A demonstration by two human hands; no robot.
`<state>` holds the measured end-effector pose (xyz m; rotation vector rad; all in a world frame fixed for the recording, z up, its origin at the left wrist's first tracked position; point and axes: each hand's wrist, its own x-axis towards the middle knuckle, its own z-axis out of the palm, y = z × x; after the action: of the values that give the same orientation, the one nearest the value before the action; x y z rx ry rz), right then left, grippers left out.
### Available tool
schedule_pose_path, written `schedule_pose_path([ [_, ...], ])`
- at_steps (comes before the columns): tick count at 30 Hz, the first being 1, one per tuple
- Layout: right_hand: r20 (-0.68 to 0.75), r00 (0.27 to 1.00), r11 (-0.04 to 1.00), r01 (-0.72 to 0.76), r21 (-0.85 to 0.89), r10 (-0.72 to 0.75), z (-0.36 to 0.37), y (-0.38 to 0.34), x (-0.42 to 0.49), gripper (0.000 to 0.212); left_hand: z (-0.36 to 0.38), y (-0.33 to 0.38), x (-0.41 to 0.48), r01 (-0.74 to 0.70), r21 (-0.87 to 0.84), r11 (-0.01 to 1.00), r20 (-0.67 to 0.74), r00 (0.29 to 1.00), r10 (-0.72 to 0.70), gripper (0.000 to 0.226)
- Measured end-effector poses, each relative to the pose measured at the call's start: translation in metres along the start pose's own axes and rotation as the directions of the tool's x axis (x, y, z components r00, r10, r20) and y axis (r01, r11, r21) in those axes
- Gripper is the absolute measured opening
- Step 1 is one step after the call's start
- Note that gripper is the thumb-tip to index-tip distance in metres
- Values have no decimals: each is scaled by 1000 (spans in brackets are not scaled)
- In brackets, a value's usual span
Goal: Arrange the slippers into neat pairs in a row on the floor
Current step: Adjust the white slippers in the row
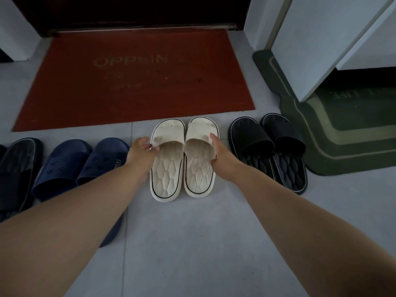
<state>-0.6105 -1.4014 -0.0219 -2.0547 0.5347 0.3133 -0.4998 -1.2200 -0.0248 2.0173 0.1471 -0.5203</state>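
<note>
Two cream slippers stand side by side on the grey floor, toes toward the red mat. My left hand [141, 150] pinches the strap edge of the left cream slipper [167, 168]. My right hand [221, 153] grips the strap edge of the right cream slipper [199, 166]. To the right a black pair [267, 151] lies side by side. To the left sits a navy pair [81, 163], partly hidden under my left forearm. A black slipper [17, 168] lies at the far left edge.
A red doormat [137, 82] lies just beyond the row, before a dark door. A dark green mat [342, 136] spreads at the right under a white cabinet [321, 39]. Bare grey floor tiles [192, 243] stretch toward me.
</note>
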Motion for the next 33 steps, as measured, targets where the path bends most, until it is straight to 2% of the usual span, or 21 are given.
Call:
schedule_pose_path([
  [3, -67, 998, 999, -14, -38, 12, -3, 2, -4, 69, 3, 0, 2, 6, 46, 999, 27, 1000, -7, 55],
  [5, -276, 960, 998, -60, -18, 53, -7, 13, -13, 51, 4, -3, 3, -6, 141, 990, 27, 1000, 2, 55],
  [6, -428, 897, 994, -105, 38, 111, -10, 21, -18, 41, 4, -5, 4, -18, 181, 983, 34, 999, 12, 56],
  [8, -663, 681, 951, -209, 230, 310, -18, 38, -27, 29, 3, -6, 6, -28, 214, 976, 43, 999, 20, 58],
  [9, -704, 576, 910, -254, 328, 415, -24, 48, -32, 29, 2, -6, 7, -22, 204, 979, 45, 999, 13, 59],
  [10, -706, 512, 872, -299, 388, 490, -31, 56, -35, 31, 3, -7, 9, -9, 201, 979, 52, 999, -2, 60],
  [11, -696, 502, 857, -335, 392, 514, -38, 64, -38, 32, 2, -7, 10, 7, 219, 976, 59, 998, -21, 61],
  [12, -682, 546, 872, -345, 346, 487, -46, 71, -38, 32, 3, -9, 9, 24, 261, 965, 62, 997, -42, 61],
  [13, -653, 628, 905, -324, 274, 423, -54, 77, -38, 31, 4, -10, 7, 41, 290, 956, 71, 995, -64, 56],
  [14, -601, 719, 936, -287, 202, 350, -61, 80, -36, 31, 5, -11, 6, 31, 301, 953, 89, 994, -60, 43],
  [15, -532, 793, 954, -259, 149, 298, -68, 82, -35, 33, 7, -12, 4, 3, 319, 948, 115, 993, -41, 20],
  [16, -464, 842, 961, -253, 115, 277, -74, 83, -33, 35, 7, -12, 0, -32, 338, 941, 148, 989, -19, 8],
  [17, -420, 865, 961, -260, 91, 274, -77, 83, -30, 39, 6, -12, -1, -58, 345, 937, 173, 985, -3, 19],
  [19, -401, 871, 957, -282, 66, 284, -80, 86, -28, 47, 5, -13, -5, -78, 356, 931, 201, 980, 5, 22],
  [22, -408, 870, 959, -275, 64, 277, -77, 91, -29, 51, 4, -17, -9, -77, 341, 937, 180, 984, 15, 6],
  [24, -420, 868, 964, -250, 90, 264, -74, 93, -31, 52, 4, -19, -8, -46, 334, 941, 178, 984, -15, 34],
  [28, -461, 854, 963, -154, 221, 242, -71, 86, -38, 40, -1, -15, -8, -31, 298, 954, 204, 978, -32, 36],
  [30, -536, 808, 957, -114, 266, 245, -65, 75, -42, 36, -6, -10, -8, -29, 284, 958, 261, 964, -48, 38],
  [32, -624, 753, 968, -72, 241, 211, -54, 55, -44, 33, -16, 0, -5, -26, 269, 963, 264, 963, -47, 53],
  [33, -642, 750, 978, -31, 204, 158, -45, 42, -43, 32, -25, 6, -2, -31, 257, 966, 246, 969, -34, 63],
])
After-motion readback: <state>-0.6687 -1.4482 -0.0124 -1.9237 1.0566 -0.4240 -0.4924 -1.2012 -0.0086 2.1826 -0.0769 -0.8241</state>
